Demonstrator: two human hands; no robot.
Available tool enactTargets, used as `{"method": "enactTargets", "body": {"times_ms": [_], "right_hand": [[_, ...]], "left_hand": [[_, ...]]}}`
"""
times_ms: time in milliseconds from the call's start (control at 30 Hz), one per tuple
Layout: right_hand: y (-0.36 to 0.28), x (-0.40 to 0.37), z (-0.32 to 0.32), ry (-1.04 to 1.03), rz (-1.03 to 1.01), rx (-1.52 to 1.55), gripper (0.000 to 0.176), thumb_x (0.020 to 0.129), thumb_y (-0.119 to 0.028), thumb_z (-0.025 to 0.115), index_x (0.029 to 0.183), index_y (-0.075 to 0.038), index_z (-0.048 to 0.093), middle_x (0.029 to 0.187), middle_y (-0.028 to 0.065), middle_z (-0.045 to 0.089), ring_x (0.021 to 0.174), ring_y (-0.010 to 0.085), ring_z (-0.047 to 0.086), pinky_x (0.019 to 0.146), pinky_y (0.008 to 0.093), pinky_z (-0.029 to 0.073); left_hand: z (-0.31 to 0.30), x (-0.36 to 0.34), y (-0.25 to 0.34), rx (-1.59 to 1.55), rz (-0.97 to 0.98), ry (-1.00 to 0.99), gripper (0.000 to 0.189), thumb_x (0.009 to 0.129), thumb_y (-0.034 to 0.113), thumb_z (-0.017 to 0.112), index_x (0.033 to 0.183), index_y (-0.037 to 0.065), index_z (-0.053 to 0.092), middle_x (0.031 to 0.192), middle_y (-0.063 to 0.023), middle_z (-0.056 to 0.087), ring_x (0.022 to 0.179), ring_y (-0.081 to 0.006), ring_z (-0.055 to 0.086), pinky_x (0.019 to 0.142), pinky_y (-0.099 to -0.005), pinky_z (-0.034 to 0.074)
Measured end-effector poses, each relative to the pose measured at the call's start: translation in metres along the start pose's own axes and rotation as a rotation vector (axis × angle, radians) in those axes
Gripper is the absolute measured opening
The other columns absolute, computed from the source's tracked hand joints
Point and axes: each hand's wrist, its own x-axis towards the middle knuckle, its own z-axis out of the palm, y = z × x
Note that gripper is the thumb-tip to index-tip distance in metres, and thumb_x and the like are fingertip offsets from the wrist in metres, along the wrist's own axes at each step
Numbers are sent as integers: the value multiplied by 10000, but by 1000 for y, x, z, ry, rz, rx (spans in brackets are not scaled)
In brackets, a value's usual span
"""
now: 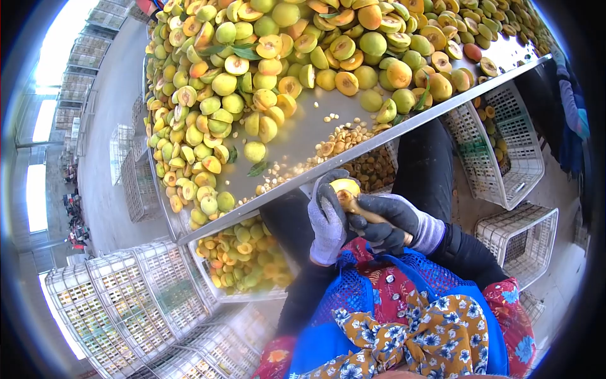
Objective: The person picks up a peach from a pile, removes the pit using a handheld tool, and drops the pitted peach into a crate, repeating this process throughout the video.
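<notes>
My left hand [327,218], in a lavender-grey glove with dark coating, is closed around a yellow peach half [345,186] just in front of the table edge. My right hand [385,222], gloved alike, grips a tool with a light wooden handle [374,216]. The tool's front end meets the peach half; its tip is hidden by the fruit and fingers. Past my hands, loose peach pits [344,140] lie along the metal table's rim [372,139]. A large heap of halved and whole peaches [265,69] covers much of the tabletop.
Below the table, a crate of peaches [243,259] stands to the left, and a container of pits [372,170] sits between my legs. White plastic crates [126,297] are stacked at left; more crates [517,240] stand at right. A person's sleeve [571,110] shows at far right.
</notes>
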Motion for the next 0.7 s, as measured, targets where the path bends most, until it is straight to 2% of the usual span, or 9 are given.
{"method": "enactTargets", "body": {"times_ms": [33, 200, 300, 333, 400, 467, 567, 633, 700], "right_hand": [[1, -1, -10, -77, 42, 258, 417, 1027, -422, 439, 992, -12, 505, 555, -41, 333, 346, 16, 255, 286, 169, 229], [4, -3, -25, -166, -25, 248, 446, 1029, -449, 423, 1016, -17, 535, 530, -42, 357, 350, 38, 332, 311, 184, 277], [0, -15, -25, -234, -127, 217, 457, 1020, -469, 425, 1028, -26, 537, 516, -30, 350, 342, 58, 341, 307, 200, 292], [-7, -18, -27, -168, -190, 142, 451, 1025, -464, 416, 1031, -29, 536, 518, -16, 383, 337, 72, 352, 304, 208, 296], [-20, -25, -31, 54, -281, 27, 473, 1034, -472, 378, 1009, -29, 542, 527, -28, 405, 326, 57, 325, 318, 196, 292], [-26, -28, -34, 331, -346, -192, 457, 1028, -474, 408, 1000, -41, 552, 540, -20, 417, 352, 73, 362, 337, 200, 304], [-22, -24, -41, 532, -348, -395, 436, 1011, -467, 465, 991, -41, 555, 546, -18, 429, 380, 83, 394, 352, 209, 314], [-14, -15, -34, 629, -353, -544, 439, 996, -475, 496, 993, -40, 558, 550, -16, 437, 379, 84, 393, 352, 211, 315], [-9, -14, -30, 625, -388, -659, 431, 974, -481, 540, 1002, -52, 565, 565, -2, 455, 386, 88, 400, 352, 220, 319]], "left_hand": [[-1, 0, 1, -48, -39, -34, 422, 1072, 331, 363, 1130, -17, 593, 952, -106, 665, 878, -180, 639, 824, -314, 509], [-10, 3, -17, -139, -140, -10, 443, 1064, 368, 384, 1148, -15, 591, 975, -111, 667, 881, -187, 643, 827, -321, 519], [-47, -5, -7, 201, -303, 323, 401, 1037, 282, 462, 1183, -76, 570, 1109, -185, 618, 965, -238, 640, 824, -341, 524], [-68, -11, -9, 330, -255, 399, 396, 1029, 285, 475, 1180, -67, 572, 1081, -192, 618, 970, -254, 639, 824, -346, 523], [-119, -31, 11, 881, -308, 240, 394, 1008, 307, 506, 1194, -34, 572, 1082, -225, 614, 1002, -319, 633, 836, -389, 521], [-152, -51, 22, 1507, -307, 291, 404, 990, 320, 524, 1223, -8, 567, 1121, -253, 611, 1035, -377, 618, 842, -456, 511], [-179, -17, 29, 1673, -217, 357, 426, 971, 307, 543, 1266, 0, 547, 1155, -279, 595, 1064, -426, 591, 862, -489, 494], [-169, 37, 31, 1406, -214, 334, 537, 939, 395, 557, 1324, 23, 514, 1343, -294, 479, 1206, -434, 513, 1000, -472, 442], [-155, 96, 16, 1542, -78, 181, 639, 893, 424, 619, 1374, 35, 458, 1405, -277, 426, 1223, -443, 495, 1039, -493, 413]]}}
